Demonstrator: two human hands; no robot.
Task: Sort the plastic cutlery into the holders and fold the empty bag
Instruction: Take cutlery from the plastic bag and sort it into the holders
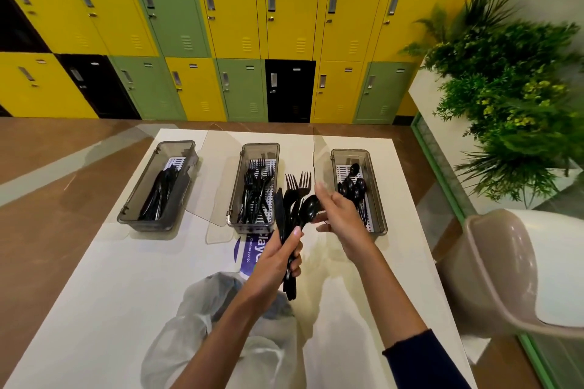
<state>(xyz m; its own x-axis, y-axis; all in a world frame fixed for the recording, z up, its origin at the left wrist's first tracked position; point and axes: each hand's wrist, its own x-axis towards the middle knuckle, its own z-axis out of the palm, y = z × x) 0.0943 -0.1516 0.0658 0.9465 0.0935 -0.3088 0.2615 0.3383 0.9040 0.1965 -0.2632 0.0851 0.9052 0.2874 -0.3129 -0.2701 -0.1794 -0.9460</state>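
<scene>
My left hand [278, 259] grips a bundle of black plastic cutlery [292, 205] by the handles, with forks, a knife and a spoon fanning upward. My right hand [336, 210] is beside the bundle with straight fingers, its fingertips near the spoon's bowl [309, 207]. Three grey holders stand in a row on the white table: the left holder [132, 215] has knives, the middle holder [234, 199] has forks, the right holder [376, 199] has spoons. The clear plastic bag [196, 319] lies crumpled near the table's front, partly under my left forearm.
Clear holder lids [218, 199] lie open beside the holders. A blue and purple sticker [248, 253] is on the table below the middle holder. A beige chair [505, 278] stands to the right, with green plants [512, 88] behind it. Coloured lockers [221, 25] line the far wall.
</scene>
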